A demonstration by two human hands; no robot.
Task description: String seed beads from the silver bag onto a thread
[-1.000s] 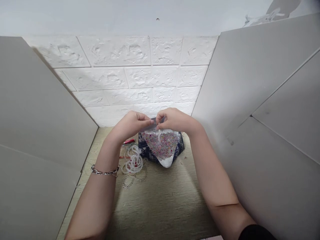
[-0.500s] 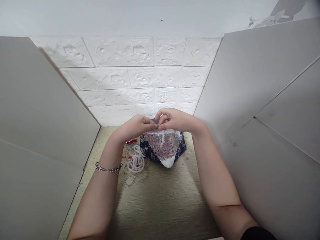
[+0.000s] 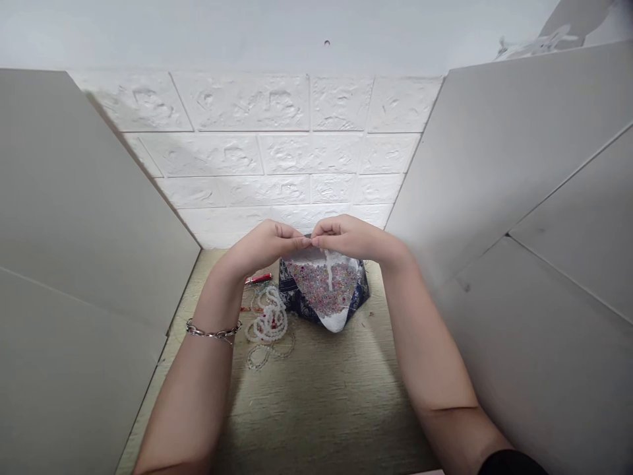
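My left hand (image 3: pixel 277 243) and my right hand (image 3: pixel 346 236) meet fingertip to fingertip, each in a pinch. From below my right hand hangs a short strand of white beads (image 3: pixel 330 272). What the left fingertips hold is too small to make out. Right under the hands sits a dark blue patterned cloth pouch or tray (image 3: pixel 291 297) with a white lining, filled with tiny pink and clear beads (image 3: pixel 314 287). The hands hide its far edge.
Left of the beads lie a coil of white bead strings (image 3: pixel 271 316), a clear bead string (image 3: pixel 258 357) and a red pen-like object (image 3: pixel 260 279) on the wooden tabletop (image 3: pixel 316 402). Grey panels (image 3: pixel 84 218) stand at both sides, with a white brick-pattern wall (image 3: pixel 237 155) behind.
Both hands have risen slightly, and the white strand hangs a little further right in view. The raised fingers of my right hand have curled in. The view has shifted slightly.
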